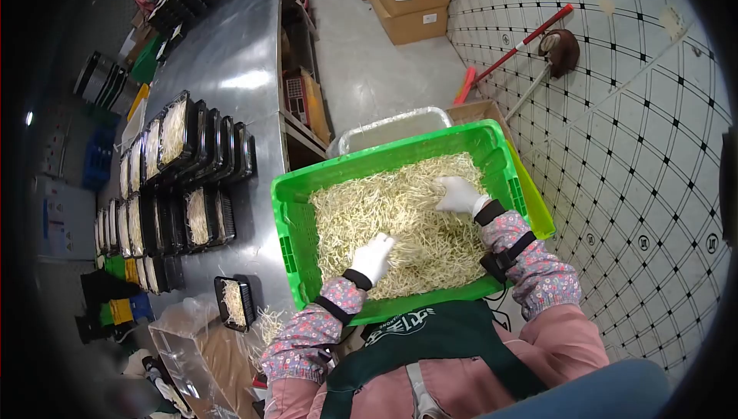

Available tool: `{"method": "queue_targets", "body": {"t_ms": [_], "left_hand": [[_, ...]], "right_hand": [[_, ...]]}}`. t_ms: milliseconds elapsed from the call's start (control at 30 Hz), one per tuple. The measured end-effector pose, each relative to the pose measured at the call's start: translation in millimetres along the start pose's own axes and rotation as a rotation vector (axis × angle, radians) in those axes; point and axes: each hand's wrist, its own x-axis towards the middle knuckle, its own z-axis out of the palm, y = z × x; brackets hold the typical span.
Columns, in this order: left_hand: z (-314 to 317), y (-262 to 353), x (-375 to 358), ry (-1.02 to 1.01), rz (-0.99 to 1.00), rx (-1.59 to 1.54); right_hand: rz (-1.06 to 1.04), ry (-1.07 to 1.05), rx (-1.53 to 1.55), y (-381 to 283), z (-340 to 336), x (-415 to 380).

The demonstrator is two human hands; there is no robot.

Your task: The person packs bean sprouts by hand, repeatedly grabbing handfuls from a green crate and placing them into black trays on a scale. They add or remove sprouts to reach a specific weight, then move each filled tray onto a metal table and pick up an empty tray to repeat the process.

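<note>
A green plastic crate (288,223) in front of me holds a deep layer of pale bean sprouts (361,204). My left hand (373,259), in a white glove, is closed on sprouts at the near left part of the heap. Toward the right side, my right hand (460,194), also gloved in white, has its fingers curled into the sprouts. Strands between the two hands look loosened and slightly blurred. The fingertips of both hands are partly hidden among the strands.
On the steel table (257,42) to the left stand stacked black trays (204,142) of sprouts. One filled black tray (233,302) lies nearer, beside loose sprouts and a clear plastic box (192,350). Cardboard boxes (407,4) and a red-handled tool (530,38) are beyond the crate.
</note>
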Motion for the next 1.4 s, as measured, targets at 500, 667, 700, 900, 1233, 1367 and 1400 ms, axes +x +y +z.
{"method": "queue_targets", "body": {"t_ms": [500, 667, 700, 900, 1233, 1367, 1400], "left_hand": [[-16.3, 23.4, -89.1, 0.424, -0.272, -0.656], [0.3, 40.1, -151.5, 0.732, -0.465, -0.779], [0.0, 47.2, -165.3, 0.771, -0.512, -0.785], [19.5, 74.2, -222.3, 0.951, -0.707, -0.906], [34.9, 100.0, -288.1, 1.102, -0.698, -0.745], [47.8, 106.7, -335.6, 1.190, -0.708, -0.538], [50.5, 107.5, -354.2, 1.222, -0.735, -0.518]], "right_hand": [[-0.447, -0.149, -0.454, -66.0, 89.6, -49.8], [-0.364, -0.351, -0.190, -50.0, 71.4, -10.6], [-0.388, -0.364, -0.200, -40.8, 74.0, -5.5], [-0.407, -0.120, -0.460, -60.7, 69.1, -21.7], [-0.365, -0.063, 0.344, -59.4, 34.0, -12.6], [-0.315, -0.100, 0.276, -21.0, 60.6, 13.4], [-0.279, -0.122, 0.493, -45.8, 60.1, 5.8]]}}
